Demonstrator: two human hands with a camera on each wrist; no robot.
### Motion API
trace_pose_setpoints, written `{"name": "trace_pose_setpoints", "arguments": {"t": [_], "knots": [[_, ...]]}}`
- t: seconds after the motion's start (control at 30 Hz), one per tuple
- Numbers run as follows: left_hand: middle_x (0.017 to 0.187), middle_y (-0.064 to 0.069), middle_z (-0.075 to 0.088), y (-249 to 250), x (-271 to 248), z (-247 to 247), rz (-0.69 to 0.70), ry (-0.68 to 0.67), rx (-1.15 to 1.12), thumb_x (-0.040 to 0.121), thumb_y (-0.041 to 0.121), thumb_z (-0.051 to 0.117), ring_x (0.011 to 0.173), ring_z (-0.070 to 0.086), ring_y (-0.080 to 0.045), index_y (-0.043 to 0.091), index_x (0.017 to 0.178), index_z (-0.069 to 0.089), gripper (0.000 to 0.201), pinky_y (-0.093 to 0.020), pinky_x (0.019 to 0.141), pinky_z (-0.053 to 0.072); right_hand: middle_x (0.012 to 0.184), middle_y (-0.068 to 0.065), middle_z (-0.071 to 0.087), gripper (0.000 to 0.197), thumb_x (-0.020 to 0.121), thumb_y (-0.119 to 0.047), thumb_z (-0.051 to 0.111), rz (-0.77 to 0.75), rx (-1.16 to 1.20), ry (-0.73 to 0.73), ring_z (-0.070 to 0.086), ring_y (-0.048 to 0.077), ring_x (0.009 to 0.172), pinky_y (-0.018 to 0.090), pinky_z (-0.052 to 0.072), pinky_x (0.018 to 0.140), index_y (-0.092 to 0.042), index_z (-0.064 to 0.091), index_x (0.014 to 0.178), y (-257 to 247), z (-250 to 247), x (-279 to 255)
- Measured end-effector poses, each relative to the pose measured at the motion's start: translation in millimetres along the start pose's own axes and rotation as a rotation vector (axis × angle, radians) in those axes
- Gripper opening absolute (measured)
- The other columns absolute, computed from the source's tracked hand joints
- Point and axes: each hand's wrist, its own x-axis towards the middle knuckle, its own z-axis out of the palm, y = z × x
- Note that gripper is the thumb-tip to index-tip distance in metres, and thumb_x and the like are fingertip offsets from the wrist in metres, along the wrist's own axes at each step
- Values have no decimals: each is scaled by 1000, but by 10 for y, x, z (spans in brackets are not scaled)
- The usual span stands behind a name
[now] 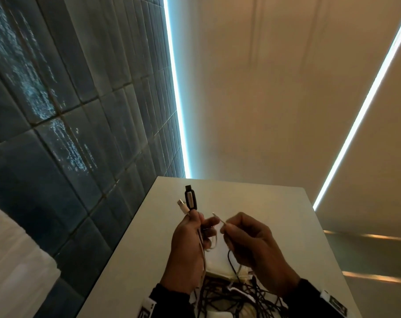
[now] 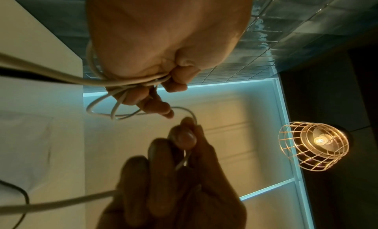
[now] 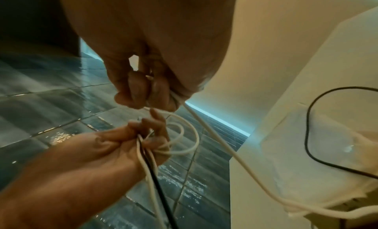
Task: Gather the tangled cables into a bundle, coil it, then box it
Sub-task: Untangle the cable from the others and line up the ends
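Note:
My left hand (image 1: 196, 220) is raised over the table and grips a bunch of cable ends. A black plug (image 1: 189, 198) and a white USB plug (image 1: 181, 205) stick up above its fist. In the left wrist view the white cables (image 2: 122, 82) run through its curled fingers. Just to the right, my right hand (image 1: 224, 228) pinches the tip of a thin white cable (image 1: 217, 217), which loops back to the left hand. Below both wrists lies the tangle of black and white cables (image 1: 229, 294). A pale flat box (image 3: 286, 159) sits beside it with a black cable (image 3: 306, 135) across it.
The white table (image 1: 275, 214) is narrow. A dark tiled wall (image 1: 80, 111) stands along its left edge, with a lit strip (image 1: 178, 99) beside it. A wire-cage lamp (image 2: 313, 145) glows off to one side.

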Motion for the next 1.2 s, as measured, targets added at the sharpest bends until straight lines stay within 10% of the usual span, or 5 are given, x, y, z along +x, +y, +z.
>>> {"name": "trace_pose_setpoints", "arguments": {"t": [0.27, 0.6, 0.73, 0.9, 1.2], "knots": [[59, -2, 32, 214, -90, 97, 54, -228, -227, 97, 28, 41, 53, 41, -18, 12, 73, 47, 29, -35, 63, 43, 55, 6, 34, 30, 90, -29, 60, 88, -71, -49, 27, 11, 47, 19, 22, 45, -5, 64, 73, 324, -111, -74], [60, 4, 32, 389, -43, -68, 292, -219, -243, 98, 28, 39, 47, 26, -8, 16, 72, 47, 30, -23, 46, 27, 47, -6, 51, 38, 98, -6, 49, 314, -411, 110, 46, 0, 47, 12, 36, 53, -10, 61, 62, 1283, -755, -178], [58, 5, 34, 420, -50, -103, 320, -176, -186, 101, 26, 37, 46, 27, -7, 16, 72, 47, 33, -22, 45, 28, 55, -5, 56, 43, 94, -12, 56, 367, -551, 206, 51, 7, 59, 27, 41, 63, -26, 60, 54, 1558, -871, -209], [58, 0, 37, 288, 33, -108, 187, -70, -3, 102, 23, 36, 47, 31, -10, 14, 73, 44, 31, -24, 45, 26, 51, 6, 44, 27, 92, -10, 59, 296, -352, 400, 37, 16, 42, 25, 28, 44, -3, 65, 66, 1100, -725, -64], [79, -16, 69, -73, 69, 156, -121, -62, -1, 101, 28, 41, 65, 57, -24, 10, 73, 60, 39, -37, 66, 45, 55, 1, 46, 28, 89, -24, 64, -4, -181, -125, 35, 12, 49, 23, 27, 48, 3, 65, 81, 119, -108, -16]]}}
